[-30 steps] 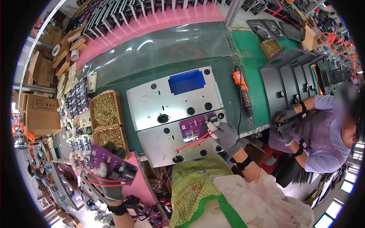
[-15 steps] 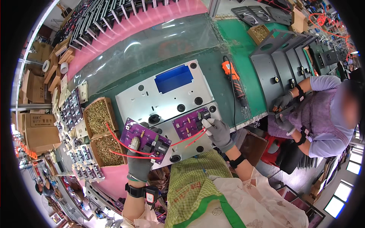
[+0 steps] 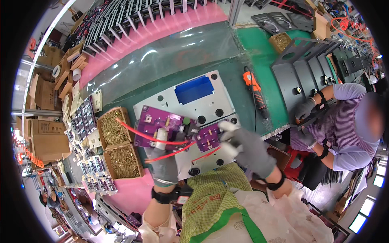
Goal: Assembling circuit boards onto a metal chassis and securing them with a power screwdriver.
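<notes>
Two purple circuit boards are in play over the grey metal plate [image 3: 194,105]: the left hand [image 3: 164,164] grips the larger board [image 3: 160,127] above the plate's near-left part, not yet seated, red wires [image 3: 162,141] trailing. The smaller board [image 3: 208,137] already lies on the plate, right hand [image 3: 249,150] fingers closed loosely at its edge. Fastening probably remains.

place: electronics assembly workshop | signs: green-matted tabletop [image 3: 251,44] with grey metal chassis plates [image 3: 190,101] | trays of brass screws [image 3: 113,129] | orange electric screwdriver [image 3: 254,87] | rows of small circuit boards [image 3: 83,119] | stacked cardboard boxes [image 3: 44,141] | co-worker in purple shirt [image 3: 344,129] alongside
</notes>
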`<state>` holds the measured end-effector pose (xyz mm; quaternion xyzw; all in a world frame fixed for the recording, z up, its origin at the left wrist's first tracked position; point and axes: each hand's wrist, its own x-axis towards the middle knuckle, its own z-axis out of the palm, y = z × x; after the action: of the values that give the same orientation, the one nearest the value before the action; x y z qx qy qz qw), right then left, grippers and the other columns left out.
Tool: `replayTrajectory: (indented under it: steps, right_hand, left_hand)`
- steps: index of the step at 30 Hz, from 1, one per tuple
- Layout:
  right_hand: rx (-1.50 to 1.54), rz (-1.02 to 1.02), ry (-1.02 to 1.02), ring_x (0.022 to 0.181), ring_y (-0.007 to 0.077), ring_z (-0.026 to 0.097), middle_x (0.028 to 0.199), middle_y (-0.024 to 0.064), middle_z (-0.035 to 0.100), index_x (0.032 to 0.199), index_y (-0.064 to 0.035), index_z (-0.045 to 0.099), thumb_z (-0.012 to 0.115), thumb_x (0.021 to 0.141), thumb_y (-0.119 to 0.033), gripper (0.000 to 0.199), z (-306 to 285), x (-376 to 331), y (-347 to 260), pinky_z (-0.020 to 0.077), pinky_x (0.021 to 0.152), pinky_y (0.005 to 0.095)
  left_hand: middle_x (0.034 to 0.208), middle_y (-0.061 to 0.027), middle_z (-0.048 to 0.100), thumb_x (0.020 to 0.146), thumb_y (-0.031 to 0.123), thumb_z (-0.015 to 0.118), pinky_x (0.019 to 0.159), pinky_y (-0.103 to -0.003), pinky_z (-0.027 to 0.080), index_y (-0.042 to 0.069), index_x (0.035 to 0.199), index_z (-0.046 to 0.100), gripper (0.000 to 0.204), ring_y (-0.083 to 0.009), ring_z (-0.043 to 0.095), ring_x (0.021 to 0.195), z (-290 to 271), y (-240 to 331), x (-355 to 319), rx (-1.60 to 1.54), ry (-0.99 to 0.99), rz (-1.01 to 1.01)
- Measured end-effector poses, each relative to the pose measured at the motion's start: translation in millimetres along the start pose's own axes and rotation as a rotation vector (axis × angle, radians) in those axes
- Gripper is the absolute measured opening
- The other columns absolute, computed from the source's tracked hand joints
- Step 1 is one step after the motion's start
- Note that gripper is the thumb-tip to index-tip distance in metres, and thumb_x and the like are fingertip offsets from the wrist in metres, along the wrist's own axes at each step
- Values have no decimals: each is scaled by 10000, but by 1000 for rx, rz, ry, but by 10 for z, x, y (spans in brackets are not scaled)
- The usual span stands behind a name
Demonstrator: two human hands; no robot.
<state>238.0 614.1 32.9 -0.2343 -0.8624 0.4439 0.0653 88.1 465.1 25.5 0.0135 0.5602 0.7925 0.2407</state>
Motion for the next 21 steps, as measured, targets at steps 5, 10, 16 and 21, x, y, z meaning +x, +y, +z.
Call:
replayTrajectory:
  steps: [5,10,16,21]
  right_hand:
    - [233,-70,231,599,219,549,763,81,544,1185,-86,522,672,751,-223,479,197,535,-343,438,552,339]
    - [-172,-180,460,621,245,573,795,102,543,1082,-85,599,674,744,-251,384,156,878,-283,453,536,340]
    - [289,-9,358,687,195,555,778,87,516,952,-62,638,630,746,-69,206,213,1144,-165,457,595,286]
    - [-12,-196,454,692,337,568,836,137,552,930,-55,593,556,834,-168,153,151,1417,140,442,589,370]
  left_hand:
    - [1094,-76,535,819,145,653,812,-301,488,56,1287,349,565,-165,566,905,568,-240,192,-202,85,154]
    - [1020,-96,566,877,263,592,756,-314,507,41,1126,434,369,-182,586,887,839,-393,444,-212,214,91]
    - [1122,-85,493,826,193,665,856,-323,455,62,1227,312,550,-173,524,974,937,-560,691,-128,368,84]
    - [1101,-99,512,752,120,728,857,-315,458,21,1277,283,695,-159,537,958,773,-622,875,73,247,133]
